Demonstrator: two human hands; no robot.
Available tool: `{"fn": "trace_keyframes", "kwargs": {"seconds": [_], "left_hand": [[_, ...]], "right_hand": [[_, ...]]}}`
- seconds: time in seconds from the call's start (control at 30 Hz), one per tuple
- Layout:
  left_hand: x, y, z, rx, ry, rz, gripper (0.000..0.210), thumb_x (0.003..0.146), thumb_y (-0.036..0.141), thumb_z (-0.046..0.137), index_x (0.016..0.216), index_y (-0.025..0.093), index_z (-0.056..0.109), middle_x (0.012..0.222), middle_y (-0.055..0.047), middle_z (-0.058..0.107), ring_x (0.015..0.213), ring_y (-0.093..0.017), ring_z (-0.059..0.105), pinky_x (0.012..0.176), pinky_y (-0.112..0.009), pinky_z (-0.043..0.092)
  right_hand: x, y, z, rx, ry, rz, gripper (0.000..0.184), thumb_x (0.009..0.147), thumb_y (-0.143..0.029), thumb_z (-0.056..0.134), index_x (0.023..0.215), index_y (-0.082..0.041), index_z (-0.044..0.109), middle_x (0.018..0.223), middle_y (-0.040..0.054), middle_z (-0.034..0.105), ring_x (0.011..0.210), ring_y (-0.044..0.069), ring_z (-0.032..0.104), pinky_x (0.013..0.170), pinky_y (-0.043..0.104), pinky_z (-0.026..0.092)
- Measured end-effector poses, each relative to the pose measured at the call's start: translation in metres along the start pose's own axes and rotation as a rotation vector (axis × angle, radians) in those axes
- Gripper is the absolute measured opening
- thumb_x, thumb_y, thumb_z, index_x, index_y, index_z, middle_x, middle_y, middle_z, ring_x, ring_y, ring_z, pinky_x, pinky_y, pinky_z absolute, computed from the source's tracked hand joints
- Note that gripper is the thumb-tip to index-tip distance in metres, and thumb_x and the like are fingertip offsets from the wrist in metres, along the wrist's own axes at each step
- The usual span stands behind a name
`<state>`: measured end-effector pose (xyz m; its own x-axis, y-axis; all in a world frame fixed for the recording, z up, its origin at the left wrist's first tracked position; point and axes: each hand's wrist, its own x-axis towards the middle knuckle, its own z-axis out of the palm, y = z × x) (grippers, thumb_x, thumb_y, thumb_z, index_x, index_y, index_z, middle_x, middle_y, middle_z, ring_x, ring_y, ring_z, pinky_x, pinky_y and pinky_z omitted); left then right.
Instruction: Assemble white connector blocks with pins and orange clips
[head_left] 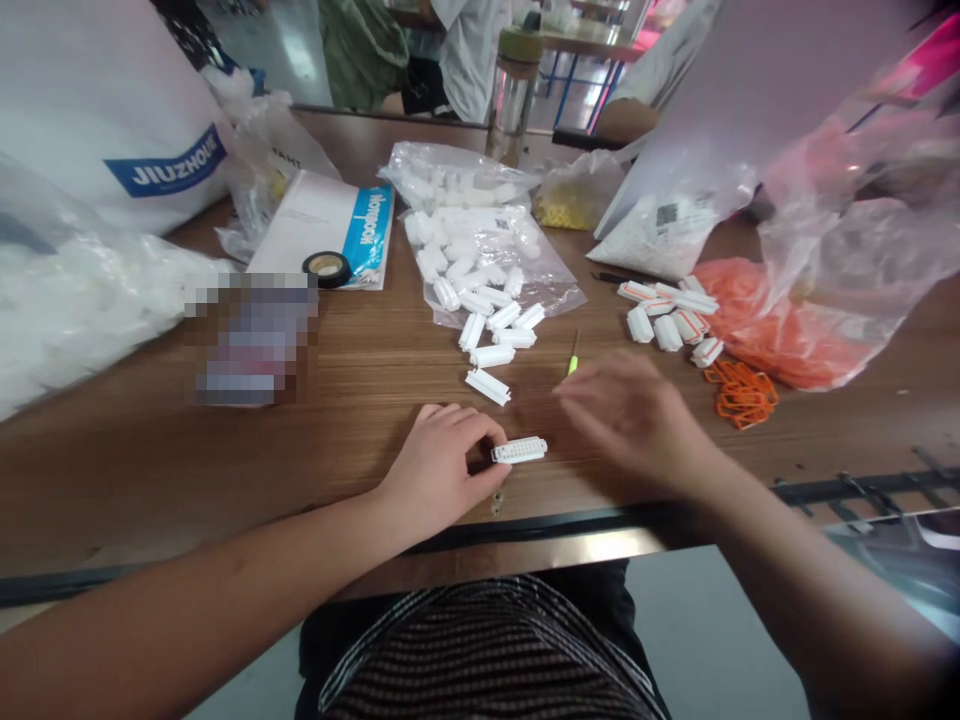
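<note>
Between the thumb and fingers of my left hand (pixel 446 460) is a white plastic connector housing (pixel 519 450), with rows of small openings facing up. It is held just above the front part of the table. My right hand (pixel 630 415) is to the right of it, smeared by motion. At its fingertips appears a small tool with a bright green end (pixel 573 366) and a thin shaft; whether the fingers grip it I cannot tell. Beyond my hands, several similar white housings (pixel 491 355) lie loose in front of an open clear bag (pixel 551 275) with more inside.
On the right are white pieces with orange strips (pixel 667 315), loose orange clips (pixel 742 392) and a bag of orange parts (pixel 795 325). A notebook (pixel 300 225) with a black tape roll (pixel 327 268) lies left. A bottle (pixel 514 95) stands behind; large bags flank the table.
</note>
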<state>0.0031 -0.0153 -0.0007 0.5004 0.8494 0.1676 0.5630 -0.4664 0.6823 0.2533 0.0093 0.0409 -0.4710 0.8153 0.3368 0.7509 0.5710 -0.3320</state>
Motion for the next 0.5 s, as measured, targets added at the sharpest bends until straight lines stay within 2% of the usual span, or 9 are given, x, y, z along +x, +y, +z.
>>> {"fn": "trace_keyframes", "kwargs": {"seconds": [0.07,0.1,0.13,0.2,0.3,0.37,0.5], "left_hand": [[0.000,0.000,0.000,0.001,-0.003,-0.006,0.009,0.082,0.026,0.069,0.086,0.023,0.061,0.083,0.002,0.067,0.083,-0.019,0.059,0.083,-0.039,0.035],[0.000,0.000,0.000,0.003,-0.003,-0.009,0.009,0.082,0.026,0.069,0.085,0.023,0.061,0.083,0.002,0.067,0.083,-0.019,0.059,0.083,-0.038,0.035],[0.000,0.000,0.000,0.005,-0.004,-0.012,0.009,0.082,0.026,0.069,0.085,0.023,0.061,0.083,0.003,0.067,0.083,-0.019,0.059,0.083,-0.038,0.035],[0.000,0.001,-0.001,0.007,0.000,-0.013,0.009,0.082,0.026,0.069,0.084,0.023,0.061,0.083,0.003,0.067,0.082,-0.019,0.059,0.082,-0.038,0.035],[0.000,0.001,0.000,0.007,0.000,-0.010,0.009,0.082,0.026,0.069,0.085,0.023,0.061,0.082,0.003,0.066,0.082,-0.018,0.059,0.082,-0.038,0.034],[0.000,0.000,0.000,0.008,-0.002,-0.010,0.010,0.081,0.026,0.070,0.085,0.023,0.061,0.083,0.003,0.066,0.082,-0.018,0.059,0.082,-0.038,0.034],[0.001,0.001,0.000,0.012,-0.003,-0.012,0.011,0.080,0.025,0.070,0.085,0.023,0.061,0.082,0.004,0.066,0.082,-0.018,0.059,0.082,-0.038,0.034]], "right_hand": [[0.003,0.033,-0.009,-0.106,0.010,0.251,0.018,0.084,-0.029,0.060,0.079,-0.020,0.074,0.083,0.0049,0.074,0.075,0.020,0.066,0.074,0.033,0.045],[0.004,0.049,-0.012,-0.175,-0.037,0.333,0.019,0.082,-0.032,0.061,0.077,-0.020,0.075,0.080,0.0048,0.074,0.072,0.020,0.066,0.069,0.033,0.045],[0.004,0.062,-0.013,-0.218,-0.056,0.394,0.020,0.080,-0.034,0.063,0.075,-0.020,0.075,0.077,0.0044,0.073,0.069,0.020,0.066,0.066,0.032,0.044],[0.003,0.079,-0.013,-0.202,-0.101,0.424,0.021,0.078,-0.037,0.063,0.078,-0.021,0.077,0.075,0.0029,0.074,0.067,0.019,0.066,0.064,0.030,0.045],[0.003,0.081,-0.008,-0.140,-0.150,0.394,0.022,0.078,-0.037,0.061,0.078,-0.022,0.076,0.076,0.0021,0.075,0.067,0.017,0.067,0.063,0.028,0.046],[0.006,0.077,-0.004,-0.184,-0.165,0.413,0.021,0.077,-0.036,0.060,0.075,-0.021,0.075,0.074,0.0025,0.074,0.066,0.018,0.066,0.062,0.028,0.045],[0.014,0.082,-0.004,-0.325,-0.168,0.587,0.023,0.074,-0.040,0.061,0.067,-0.021,0.072,0.063,0.0033,0.070,0.061,0.020,0.063,0.055,0.030,0.040]]}}
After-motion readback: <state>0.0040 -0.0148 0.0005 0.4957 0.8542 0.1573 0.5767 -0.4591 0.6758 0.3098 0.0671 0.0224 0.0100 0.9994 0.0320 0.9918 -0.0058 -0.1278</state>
